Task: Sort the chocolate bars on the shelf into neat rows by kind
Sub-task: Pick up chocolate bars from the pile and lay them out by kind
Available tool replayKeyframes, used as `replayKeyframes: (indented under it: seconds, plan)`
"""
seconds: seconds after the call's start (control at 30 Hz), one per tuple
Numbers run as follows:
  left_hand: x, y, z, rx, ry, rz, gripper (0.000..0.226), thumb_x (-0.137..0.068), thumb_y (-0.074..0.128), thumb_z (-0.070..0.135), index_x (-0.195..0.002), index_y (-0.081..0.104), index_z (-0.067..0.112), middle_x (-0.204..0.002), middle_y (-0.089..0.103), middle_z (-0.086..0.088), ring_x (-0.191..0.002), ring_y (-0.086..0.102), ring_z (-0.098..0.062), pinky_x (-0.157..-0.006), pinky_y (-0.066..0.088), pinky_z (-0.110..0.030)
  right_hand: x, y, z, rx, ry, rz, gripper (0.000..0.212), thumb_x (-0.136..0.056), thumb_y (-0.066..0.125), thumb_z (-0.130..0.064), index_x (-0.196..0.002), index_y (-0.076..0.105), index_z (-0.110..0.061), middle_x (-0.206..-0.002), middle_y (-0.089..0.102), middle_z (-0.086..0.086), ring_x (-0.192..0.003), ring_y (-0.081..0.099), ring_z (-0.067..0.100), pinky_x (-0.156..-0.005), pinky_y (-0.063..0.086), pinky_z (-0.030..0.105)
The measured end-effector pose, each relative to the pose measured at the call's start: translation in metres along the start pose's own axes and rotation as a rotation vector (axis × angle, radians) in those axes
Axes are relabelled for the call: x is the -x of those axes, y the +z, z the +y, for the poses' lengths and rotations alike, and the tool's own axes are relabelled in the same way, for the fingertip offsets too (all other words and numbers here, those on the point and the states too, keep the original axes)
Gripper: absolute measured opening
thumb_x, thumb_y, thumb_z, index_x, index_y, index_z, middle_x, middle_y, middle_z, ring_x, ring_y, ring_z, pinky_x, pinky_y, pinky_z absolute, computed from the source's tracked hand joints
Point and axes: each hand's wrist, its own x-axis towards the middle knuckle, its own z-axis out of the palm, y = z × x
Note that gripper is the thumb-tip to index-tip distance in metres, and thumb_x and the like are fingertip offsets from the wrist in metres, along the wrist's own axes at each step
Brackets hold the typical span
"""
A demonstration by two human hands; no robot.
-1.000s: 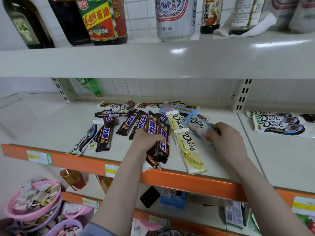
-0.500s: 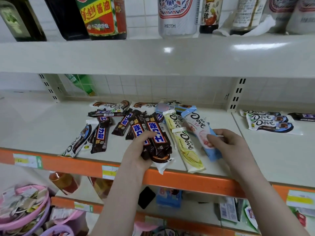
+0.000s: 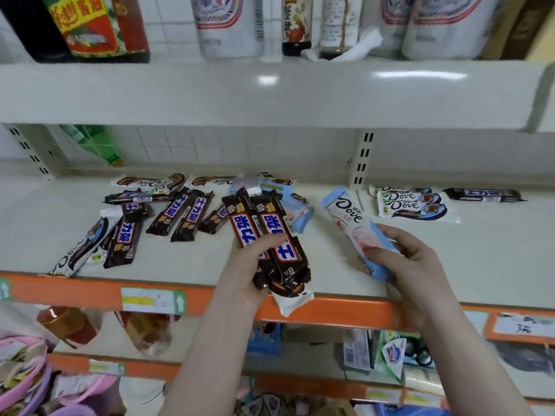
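My left hand point(image 3: 250, 267) grips two brown Snickers bars point(image 3: 270, 235) plus a white-wrapped bar beneath them, raised just above the shelf point(image 3: 330, 274) near its orange front edge. A pale blue and pink Dove bar point(image 3: 353, 223) is held in my right hand point(image 3: 411, 262), lifted to the right of centre. Several more brown Snickers bars point(image 3: 180, 213) lie loose and crooked at the left and middle. White Dove bars point(image 3: 82, 247) are scattered among them. On the right section lies a small stack of white Dove bars point(image 3: 411, 204) with one brown Snickers bar point(image 3: 483, 195) behind.
An upper shelf point(image 3: 270, 94) with sauce bottles and cans hangs close overhead. A slotted upright point(image 3: 362, 159) splits the shelf into two sections. Below are lower shelves with packets, and pink baskets point(image 3: 27, 376) at the bottom left.
My left hand has lifted the two brown bars off the pile toward the front edge. My right hand picked up the blue Dove bar and carried it right. The yellow Dove bars are gone from view.
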Motion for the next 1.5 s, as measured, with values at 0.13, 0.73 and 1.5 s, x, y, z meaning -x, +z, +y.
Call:
replayKeyframes:
  seconds: [0.13, 0.73, 1.5]
  plan:
    - [0.007, 0.059, -0.04, -0.02, 0.042, -0.006, 0.068, -0.049, 0.073, 0.003, -0.115, 0.06, 0.014, -0.087, 0.075, -0.009, -0.075, 0.073, -0.027, -0.055, 0.058, -0.037, -0.006, -0.079, -0.01, 0.01, -0.043, 0.01, 0.029, -0.073, 0.068, 0.002, -0.084, 0.073, -0.023, -0.08, 0.074, -0.003, -0.065, 0.067, 0.011, -0.055, 0.053, 0.018]
    - [0.021, 0.296, -0.195, -0.155, 0.013, -0.032, 0.031, -0.073, 0.066, -0.003, -0.098, 0.063, 0.016, -0.076, 0.075, -0.006, -0.064, 0.072, -0.022, -0.051, 0.056, -0.031, -0.05, -0.35, -0.053, -0.108, -0.1, 0.137, 0.004, -0.079, 0.067, -0.015, -0.077, 0.069, -0.011, -0.073, 0.065, 0.013, -0.062, 0.062, 0.021, -0.056, 0.05, 0.027]
    - [0.004, 0.389, -0.259, -0.09, 0.039, 0.04, 0.044, -0.072, 0.067, -0.005, -0.114, 0.061, 0.009, -0.093, 0.073, -0.012, -0.073, 0.072, -0.025, -0.053, 0.057, -0.032, -0.1, -0.471, -0.072, 0.287, -0.183, -0.059, 0.063, -0.068, 0.071, 0.01, -0.114, 0.052, -0.029, -0.094, 0.06, -0.005, -0.068, 0.064, 0.003, -0.051, 0.055, 0.023]
